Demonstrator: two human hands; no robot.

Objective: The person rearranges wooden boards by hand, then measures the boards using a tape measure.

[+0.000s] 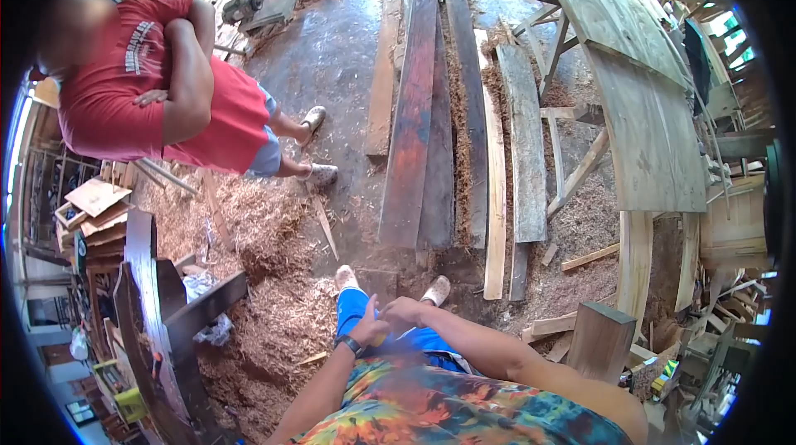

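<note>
My left hand (368, 327), with a dark watch (350, 345) on the wrist, is in front of my waist. One finger points up and the others curl around a small yellow object (380, 339), mostly hidden and too small to name. Close against it, my right hand (401, 313) has its fingers curled inward; what they hold, if anything, is hidden. Below both hands are my blue shorts (352, 302) and my colourful shirt (414, 403).
Long planks (412, 130) lie on the floor ahead. A person in a red shirt (124, 105) stands at the left with arms crossed. Wood shavings (265, 304) cover the floor at left. Wide boards (647, 130) lean on trestles at right, near a wooden post (601, 341).
</note>
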